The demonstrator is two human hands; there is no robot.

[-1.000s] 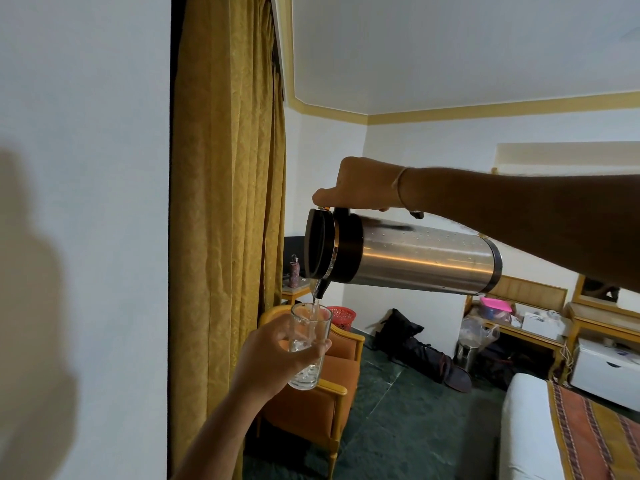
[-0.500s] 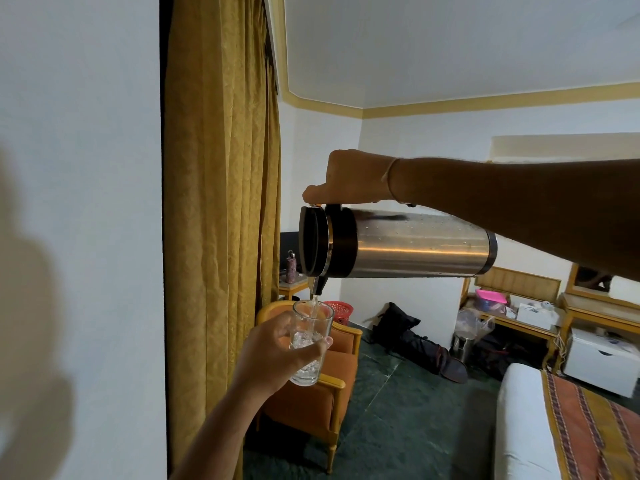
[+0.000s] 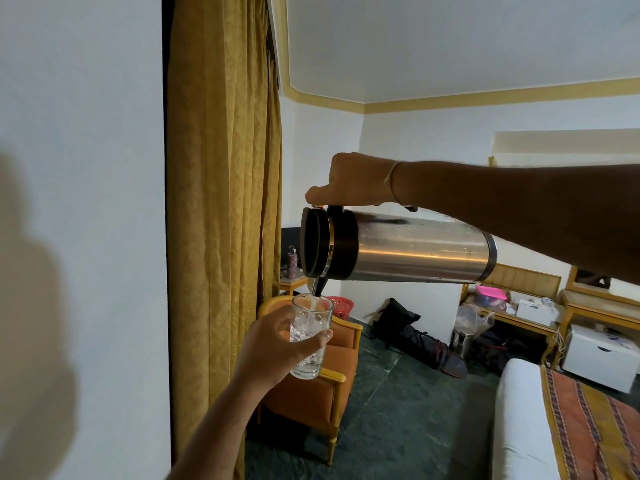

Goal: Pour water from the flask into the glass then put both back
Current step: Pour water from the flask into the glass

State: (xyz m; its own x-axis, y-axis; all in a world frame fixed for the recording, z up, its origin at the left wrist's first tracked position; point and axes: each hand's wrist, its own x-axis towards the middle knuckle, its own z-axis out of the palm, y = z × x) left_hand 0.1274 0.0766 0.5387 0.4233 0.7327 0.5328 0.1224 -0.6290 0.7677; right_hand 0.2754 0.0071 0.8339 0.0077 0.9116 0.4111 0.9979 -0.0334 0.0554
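Note:
A steel flask (image 3: 415, 252) with a black lid lies nearly horizontal in the air, lid to the left. My right hand (image 3: 349, 180) grips its handle from above, thumb on the lid lever. A thin stream of water falls from the black spout into a clear glass (image 3: 310, 336) directly below. My left hand (image 3: 273, 344) is wrapped around the glass and holds it upright. The glass is roughly half full of bubbling water.
An orange armchair (image 3: 322, 393) stands just under the glass. A gold curtain (image 3: 221, 202) and a white wall are to the left. At lower right is a bed (image 3: 540, 427); a dark bag (image 3: 412, 330) lies on the green floor, with low tables along the far wall.
The flask's rear end has tipped up a little and the spout has come closer to the glass rim. The water level in the glass has risen.

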